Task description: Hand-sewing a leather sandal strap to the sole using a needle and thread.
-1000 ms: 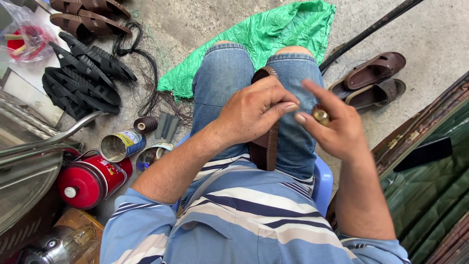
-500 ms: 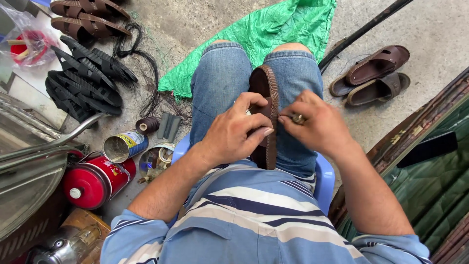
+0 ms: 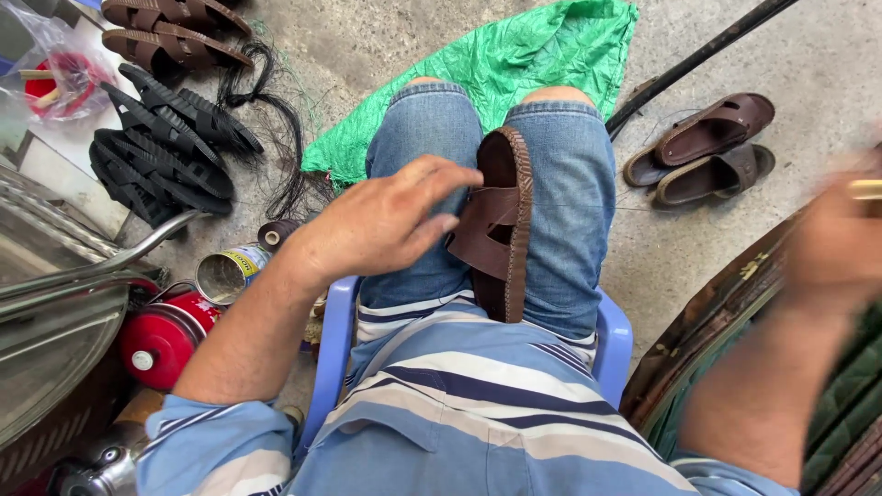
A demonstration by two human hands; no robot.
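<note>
i sit on a light blue plastic chair (image 3: 614, 342) and a brown leather sandal (image 3: 499, 225) stands on its edge between my thighs, pressed by my jeans (image 3: 570, 184) on both sides, with its stitched sole rim turned to my right. my left hand (image 3: 381, 220) is over my left thigh, palm down, with the fingers (image 3: 439, 174) stretched out and a little apart; they hold nothing, and the fingertips are just beside the straps of the sandal, perhaps touching them, i cannot tell for sure. my right hand (image 3: 836, 243) is far out to the right side, well apart from the sandal. it is very blurred, so i cannot tell if its fingers are together or apart; a small pale thing (image 3: 866, 189) shows at its top, too blurred to name.

on the concrete floor (image 3: 808, 64) in front of my knees lies a green plastic sheet (image 3: 524, 64). to the right of it there is a pair of brown sandals (image 3: 703, 152) and a dark rod (image 3: 698, 60) lying slanted. on my left side i see a heap of black rubber soles (image 3: 161, 142), a bundle of black thread (image 3: 276, 138), two more brown sandals (image 3: 170, 32) at the top, an open tin can (image 3: 225, 273) and a red metal canister (image 3: 165, 335).
</note>
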